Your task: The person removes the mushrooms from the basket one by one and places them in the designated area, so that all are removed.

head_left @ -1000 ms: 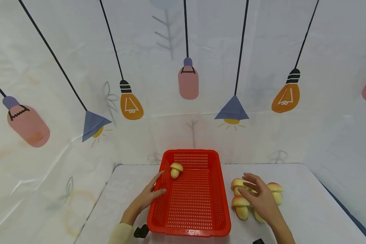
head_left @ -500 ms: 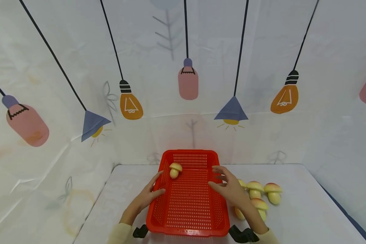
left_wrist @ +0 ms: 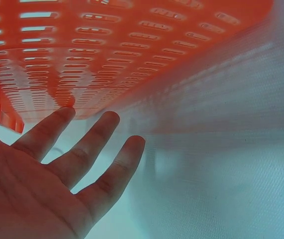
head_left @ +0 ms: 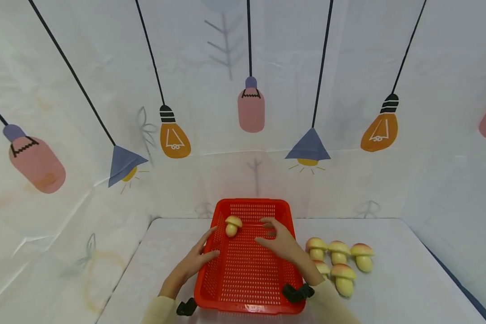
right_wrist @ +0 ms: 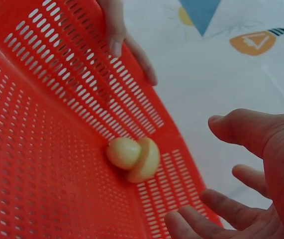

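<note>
In the head view a red perforated plastic basket stands on the white table. One toy mushroom, yellow with a pale stem, lies inside it near the far left corner. At the basket's left rim my left hand rests, thumb over the edge; the left wrist view shows its extended, spread fingers by the outer wall. Over the basket's right half hovers my right hand, fingers loosely bent and holding nothing. The right wrist view shows this hand apart from the mushroom.
Several more toy mushrooms lie grouped on the table right of the basket, one partly behind the right forearm. White sheeting printed with lamps rises behind the table. Black wrist mounts sit below the hands.
My right hand has moved left from above the mushroom group to over the basket, bringing those mushrooms more into view. The left hand stays at the rim.
</note>
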The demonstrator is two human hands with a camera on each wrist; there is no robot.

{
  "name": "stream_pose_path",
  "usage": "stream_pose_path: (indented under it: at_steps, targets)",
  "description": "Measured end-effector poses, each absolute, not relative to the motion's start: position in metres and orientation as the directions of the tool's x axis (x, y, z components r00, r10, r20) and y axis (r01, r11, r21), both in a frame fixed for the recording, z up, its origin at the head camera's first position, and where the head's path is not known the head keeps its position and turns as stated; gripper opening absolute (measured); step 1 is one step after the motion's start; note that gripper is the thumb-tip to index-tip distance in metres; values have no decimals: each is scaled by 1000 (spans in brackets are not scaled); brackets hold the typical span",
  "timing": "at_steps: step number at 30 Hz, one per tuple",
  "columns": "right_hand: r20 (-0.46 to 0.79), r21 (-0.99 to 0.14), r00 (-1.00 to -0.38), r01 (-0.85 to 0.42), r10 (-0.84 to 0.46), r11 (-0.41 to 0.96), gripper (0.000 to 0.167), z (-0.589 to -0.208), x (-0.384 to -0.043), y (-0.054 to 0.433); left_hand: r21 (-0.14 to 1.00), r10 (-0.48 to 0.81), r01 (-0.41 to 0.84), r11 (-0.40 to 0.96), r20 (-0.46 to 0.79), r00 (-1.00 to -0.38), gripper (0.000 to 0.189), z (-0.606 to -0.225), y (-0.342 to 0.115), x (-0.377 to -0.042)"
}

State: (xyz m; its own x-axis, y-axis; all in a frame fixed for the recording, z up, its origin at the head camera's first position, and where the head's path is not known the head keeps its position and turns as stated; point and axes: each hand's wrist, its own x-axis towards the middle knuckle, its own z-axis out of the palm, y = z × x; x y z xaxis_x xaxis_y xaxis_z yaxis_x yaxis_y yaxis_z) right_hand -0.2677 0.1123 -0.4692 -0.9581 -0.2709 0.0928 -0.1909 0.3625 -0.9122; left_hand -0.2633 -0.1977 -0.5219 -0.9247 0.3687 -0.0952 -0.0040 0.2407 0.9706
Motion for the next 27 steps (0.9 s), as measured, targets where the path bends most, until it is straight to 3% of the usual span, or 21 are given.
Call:
stream_pose_path:
  at_steps: [6, 19, 27]
  targets:
    - [56, -931, -951, -160, -304, 328, 58, -479, -282, 102, 972, 380, -6, 233, -97, -920, 77, -523, -193, -264]
    - [22, -881, -914, -210, -404, 425, 60, -491, -311, 69, 968, 359, -9, 250, -102, -928, 77, -521, -197, -262]
    - [23, -881, -936, -185, -352, 435, 56, -500, -323, 53, 970, 375, -15, 242, -107, -921, 78, -520, -197, -264]
